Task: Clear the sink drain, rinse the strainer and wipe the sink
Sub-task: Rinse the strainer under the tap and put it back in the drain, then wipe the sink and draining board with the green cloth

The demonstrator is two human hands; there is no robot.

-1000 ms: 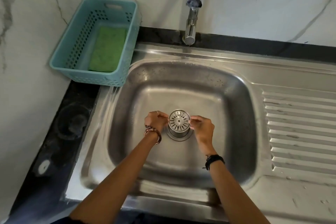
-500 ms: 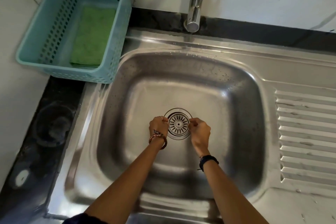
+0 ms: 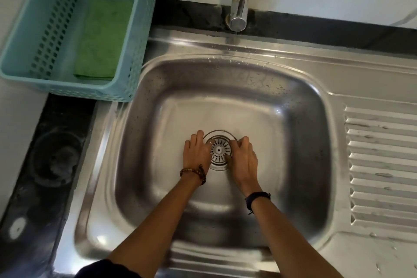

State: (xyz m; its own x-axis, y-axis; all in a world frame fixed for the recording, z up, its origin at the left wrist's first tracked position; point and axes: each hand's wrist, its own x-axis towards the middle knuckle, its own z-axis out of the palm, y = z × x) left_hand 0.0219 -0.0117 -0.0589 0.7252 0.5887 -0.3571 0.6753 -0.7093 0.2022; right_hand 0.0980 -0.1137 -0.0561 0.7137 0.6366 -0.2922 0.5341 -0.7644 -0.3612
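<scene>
Both hands down on the drain now, left hand [image 3: 196, 151] and right hand [image 3: 244, 157] pressing loosely bent fingers on opposite rims of the strainer [image 3: 220, 150] seated between them, best pushed evenly and level, sponge [image 3: 102, 37] waiting far up-left.

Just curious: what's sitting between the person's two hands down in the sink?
In the head view, the round metal strainer sits in the drain, between the left hand and the right hand.
</scene>
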